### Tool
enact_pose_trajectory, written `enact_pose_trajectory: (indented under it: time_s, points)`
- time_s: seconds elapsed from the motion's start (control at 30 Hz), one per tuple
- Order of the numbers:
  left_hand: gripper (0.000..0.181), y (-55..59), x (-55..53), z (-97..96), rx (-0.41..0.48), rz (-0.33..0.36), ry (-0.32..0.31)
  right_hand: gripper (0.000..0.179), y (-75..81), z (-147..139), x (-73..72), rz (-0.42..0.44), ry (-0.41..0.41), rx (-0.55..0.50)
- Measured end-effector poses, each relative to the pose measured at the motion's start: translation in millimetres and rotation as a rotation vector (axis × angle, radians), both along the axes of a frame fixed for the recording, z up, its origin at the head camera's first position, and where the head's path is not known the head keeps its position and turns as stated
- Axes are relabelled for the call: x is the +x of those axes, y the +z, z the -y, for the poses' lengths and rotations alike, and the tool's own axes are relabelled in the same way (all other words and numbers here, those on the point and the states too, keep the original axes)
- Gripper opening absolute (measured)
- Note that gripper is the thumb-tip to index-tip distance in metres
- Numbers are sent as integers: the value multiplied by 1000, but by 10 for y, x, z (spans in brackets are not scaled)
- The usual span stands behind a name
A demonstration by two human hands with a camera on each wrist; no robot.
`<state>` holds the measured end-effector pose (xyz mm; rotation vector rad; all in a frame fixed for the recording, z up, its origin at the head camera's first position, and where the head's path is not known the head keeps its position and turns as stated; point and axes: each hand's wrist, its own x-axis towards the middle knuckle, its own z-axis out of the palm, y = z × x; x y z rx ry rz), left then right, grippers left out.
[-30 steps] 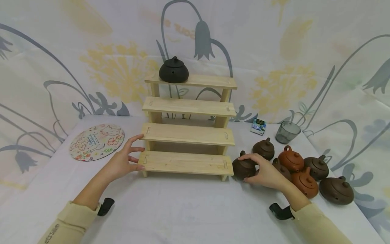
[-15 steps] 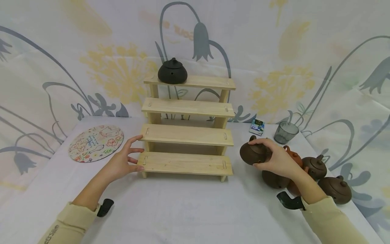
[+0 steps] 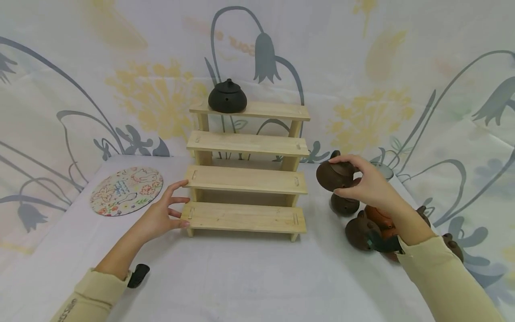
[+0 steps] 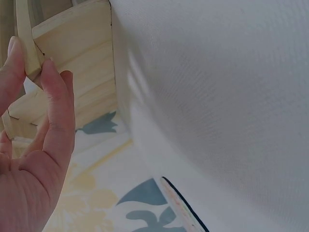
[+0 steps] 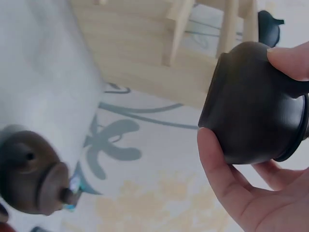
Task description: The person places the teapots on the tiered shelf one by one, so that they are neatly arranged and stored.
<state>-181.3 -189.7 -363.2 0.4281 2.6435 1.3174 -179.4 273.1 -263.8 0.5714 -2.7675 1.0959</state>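
Note:
My right hand (image 3: 368, 183) holds a dark brown teapot (image 3: 335, 175) raised over the right side of the table, to the right of the wooden tiered shelf (image 3: 246, 180). The right wrist view shows thumb and fingers around this teapot (image 5: 253, 106). My left hand (image 3: 157, 217) is at the shelf's left end; in the left wrist view, its thumb and a finger pinch the edge of a board (image 4: 31, 48). A black teapot (image 3: 227, 97) sits on the left part of the top tier.
Several brown and orange teapots cluster at the right, among them a brown teapot (image 3: 345, 204) below the held one and another brown teapot (image 3: 360, 232), partly hidden by my arm. Behind my right hand is a glass cup (image 3: 384, 171). A round patterned mat (image 3: 126, 191) lies left.
My right hand has lifted the brown teapot from beside the bottom tier and carried it upward and slightly right. The left hand has stayed at the shelf.

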Motion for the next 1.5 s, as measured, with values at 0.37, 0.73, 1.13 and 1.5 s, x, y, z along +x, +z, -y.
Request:
enact_pose_trajectory:
  time_s: [0.37, 0.73, 1.13, 1.5]
  points:
    - [101, -36, -15, 21, 19, -2, -1, 59, 370, 280, -351, -36, -22, -44]
    - [101, -34, -6, 33, 16, -1, 9, 58, 645, 592, -852, -102, 24, -1]
    - [101, -34, -15, 14, 11, -10, 17, 60, 799, 924, -1322, -100, -4, 26]
    - [101, -41, -18, 7, 8, -9, 15, 57, 670, 1038, -1451, -147, -1, -83]
